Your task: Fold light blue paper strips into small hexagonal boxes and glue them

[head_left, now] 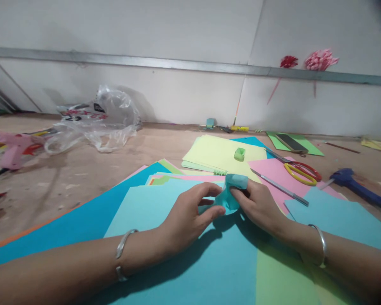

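A small folded piece of turquoise paper (pixel 231 197) is held up over the stacked sheets. My right hand (pixel 260 203) grips its right side, thumb in front and the other fingers partly hidden behind. From the left, my left hand (pixel 190 212) curls its thumb and fingers around the paper's left edge, the fingertips touching it. Beneath both hands lies a large light-blue sheet (pixel 165 271). Just behind the piece sits a small green pleated paper strip (pixel 220 173). A green folded paper piece (pixel 239 154) rests on pale-yellow sheets (pixel 206 152).
Scissors (pixel 300 173), a pen (pixel 281 186) and a blue glue gun (pixel 358 184) lie at right. Farther back is a phone (pixel 291 142). At left are a pink glue gun (pixel 14 150) and a plastic bag (pixel 98 120). Paper flowers (pixel 322 60) hang on the wall rail.
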{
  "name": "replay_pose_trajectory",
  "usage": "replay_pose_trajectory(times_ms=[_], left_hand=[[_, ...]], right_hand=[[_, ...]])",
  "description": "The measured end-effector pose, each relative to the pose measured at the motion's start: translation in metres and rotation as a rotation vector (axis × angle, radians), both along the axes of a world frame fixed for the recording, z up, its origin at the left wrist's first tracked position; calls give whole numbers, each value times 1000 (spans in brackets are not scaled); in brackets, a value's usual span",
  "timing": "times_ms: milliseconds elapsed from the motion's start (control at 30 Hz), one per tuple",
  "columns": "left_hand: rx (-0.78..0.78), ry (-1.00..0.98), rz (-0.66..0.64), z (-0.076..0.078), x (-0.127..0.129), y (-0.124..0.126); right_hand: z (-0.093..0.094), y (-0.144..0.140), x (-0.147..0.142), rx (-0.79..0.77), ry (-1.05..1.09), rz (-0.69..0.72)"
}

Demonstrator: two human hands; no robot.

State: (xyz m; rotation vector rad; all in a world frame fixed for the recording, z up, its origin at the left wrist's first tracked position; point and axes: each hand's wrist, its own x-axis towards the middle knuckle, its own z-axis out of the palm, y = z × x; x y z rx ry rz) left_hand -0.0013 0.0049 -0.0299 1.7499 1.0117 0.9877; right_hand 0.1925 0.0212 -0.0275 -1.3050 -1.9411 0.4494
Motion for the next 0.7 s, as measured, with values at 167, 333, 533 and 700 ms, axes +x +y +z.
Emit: replay_pose_trajectory(times_ms=[167,333,533,700], left_hand=[[-120,-67,-78,0,1,1],[-216,-141,38,-1,2,7],[-277,-174,1,4,3,5],[-212,-107,2,4,3,0]], right_hand=[[0,-1,0,-3,-14,-6],[-1,-5,-1,11,-63,-29],[-2,-1,-1,-47,-50,-73],[-2,2,-1,-59,-59,-104]])
